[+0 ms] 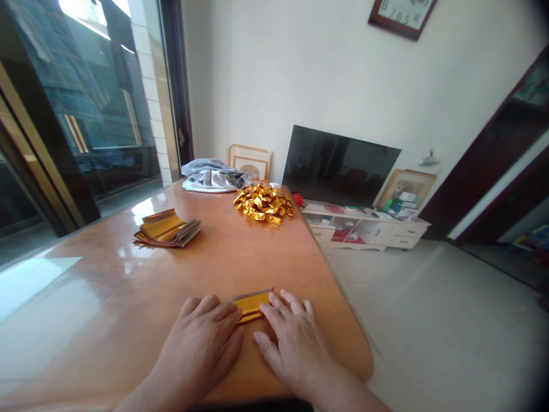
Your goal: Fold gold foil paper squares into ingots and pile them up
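A sheet of gold foil paper [254, 303], folded into a narrow strip, lies on the glossy wooden table near its front edge. My left hand [206, 337] covers the strip's left end, its fingers bent and pressed together on the paper. At the other end, my right hand [295, 337] rests with fingers spread, the fingertips touching the foil and the thumb held apart. The paper's far edge shows a grey underside, slightly raised. Farther off to the left sits a stack of gold foil sheets [167, 230]. A heap of folded gold foil pieces [263, 204] is at the table's far end.
Behind the heap lies a bundle of grey-blue cloth [214, 174]. The table [240, 260] has a rounded right corner, with tiled floor [412, 309] beyond. A television [338, 163] stands on a low white cabinet [364, 229]. Glass doors [90, 103] are on the left.
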